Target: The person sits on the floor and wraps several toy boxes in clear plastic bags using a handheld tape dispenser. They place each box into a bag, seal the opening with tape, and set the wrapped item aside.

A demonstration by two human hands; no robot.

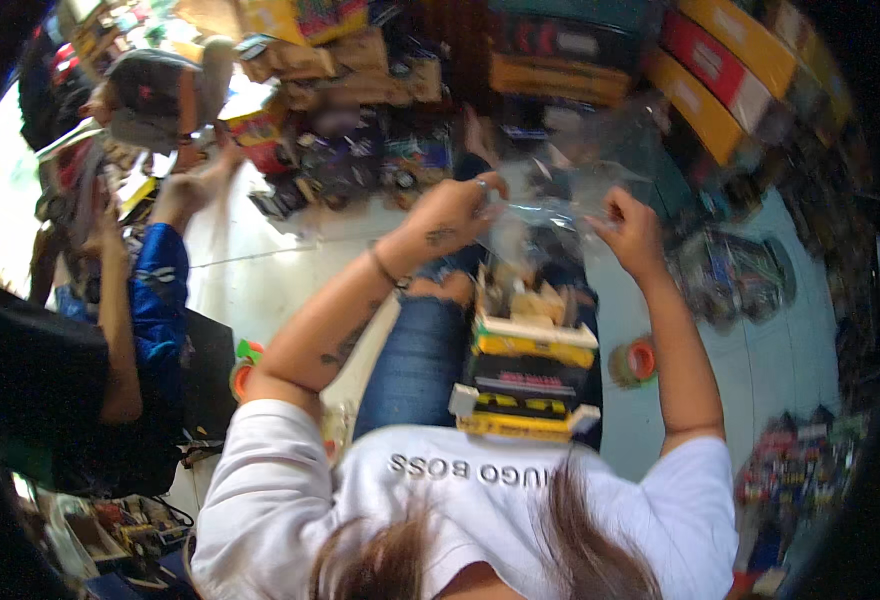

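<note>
Between my two raised hands stretches a clear plastic bag (pixel 545 215), thin and crinkled, with glare on it. My left hand (pixel 452 215) pinches its left edge with curled fingers. On the opposite edge, my right hand (pixel 632 232) is closed with thumb and fingers together. Below them, a black and yellow carton (pixel 525 375) rests on my lap, its top toward the far side. Tan and pale pieces (pixel 535 302) show at the carton's far end, too blurred to name. The bag's far part blends into the background.
An orange-cored tape roll (pixel 635 362) lies on the floor at right, another (pixel 244 375) at left. Wrapped toy-like vehicles (pixel 730 272) sit beyond my right arm. Yellow and red boxes (pixel 710 65) are stacked far right. A person's blue sleeve (pixel 162 295) is at left.
</note>
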